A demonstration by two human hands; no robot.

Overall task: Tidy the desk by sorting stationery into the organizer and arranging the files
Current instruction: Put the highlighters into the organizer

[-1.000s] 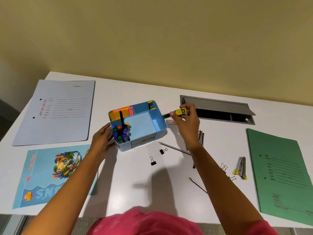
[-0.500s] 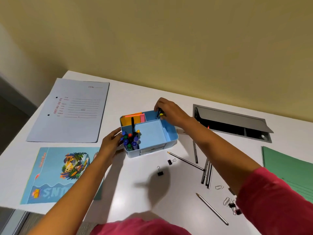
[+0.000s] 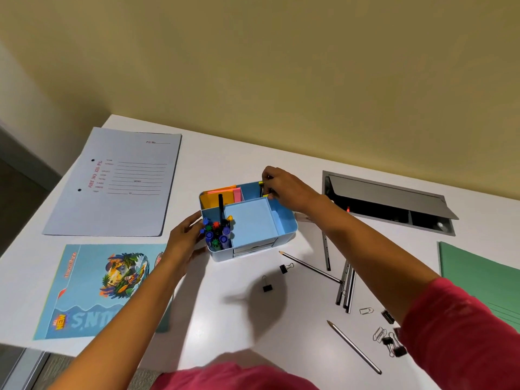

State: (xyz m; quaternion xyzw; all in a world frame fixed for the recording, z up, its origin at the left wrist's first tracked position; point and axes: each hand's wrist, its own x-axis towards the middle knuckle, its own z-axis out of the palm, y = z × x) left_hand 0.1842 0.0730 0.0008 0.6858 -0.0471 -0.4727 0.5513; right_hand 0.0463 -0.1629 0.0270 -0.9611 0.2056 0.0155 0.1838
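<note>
- The organizer point(image 3: 284, 230) stands mid-bench point(image 3: 225, 319), with pens point(image 3: 216, 232) in its near-left compartment.
- The left hand point(image 3: 184, 240) grips the organizer's left side.
- The right hand point(image 3: 287, 188) pinches a yellow tool point(image 3: 262, 189) in the far-right compartment.
- Pencils point(image 3: 346, 285) and clips point(image 3: 267, 285) lie near right of the organizer.
- A grey file point(image 3: 118, 187) lies far left and a green file point(image 3: 478, 274) lies right.

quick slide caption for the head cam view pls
Right hand holds a yellow-and-black item in the back compartment of the blue organizer while the left hand steadies it.
</note>
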